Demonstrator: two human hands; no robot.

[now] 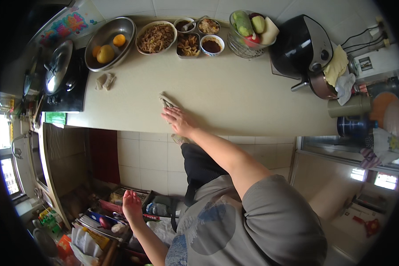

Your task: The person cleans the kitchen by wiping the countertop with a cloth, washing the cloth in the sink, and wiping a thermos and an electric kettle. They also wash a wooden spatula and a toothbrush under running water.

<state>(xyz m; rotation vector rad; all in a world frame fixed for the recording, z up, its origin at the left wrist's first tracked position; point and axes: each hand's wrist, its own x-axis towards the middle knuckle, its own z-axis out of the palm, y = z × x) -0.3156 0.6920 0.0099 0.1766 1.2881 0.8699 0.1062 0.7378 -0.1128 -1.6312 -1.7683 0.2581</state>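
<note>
My right hand [179, 122] reaches over the countertop [239, 96] and presses a crumpled, light-coloured cloth [166, 99] against it. Part of the cloth sticks out past the fingertips; the rest is hidden beneath the palm. Away from the counter, my left hand [132, 204] is raised at my side with its fingers loosely bent, and I see nothing in it. A second folded cloth [105, 81] lies on the counter near the black cooktop [69, 96].
Along the wall stand a steel basin [128, 50] with round fruit, a bowl of shredded food [157, 37], several small dishes, a glass bowl of vegetables [252, 28] on a wire stand, and a black air fryer [292, 46]. A green cup [349, 105] sits at the right end.
</note>
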